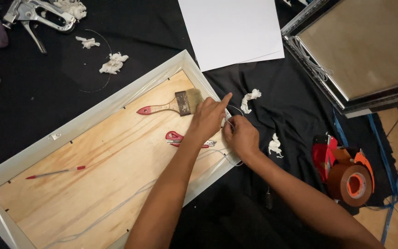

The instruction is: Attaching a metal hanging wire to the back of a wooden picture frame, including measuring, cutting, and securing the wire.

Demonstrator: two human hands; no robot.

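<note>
The thin wire (232, 110) is at the right edge of the white frame (130, 92), and I work on it with both hands. My left hand (208, 119) points its index finger out over the wire. My right hand (241, 136) pinches the wire between its fingers. A paintbrush (171, 105) and red cutter (176, 137) lie on the wooden back beside them.

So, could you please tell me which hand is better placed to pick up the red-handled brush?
Left, probably: the left hand lies right beside the brush, while the right hand is farther off, closed on the wire at the frame edge.
</note>
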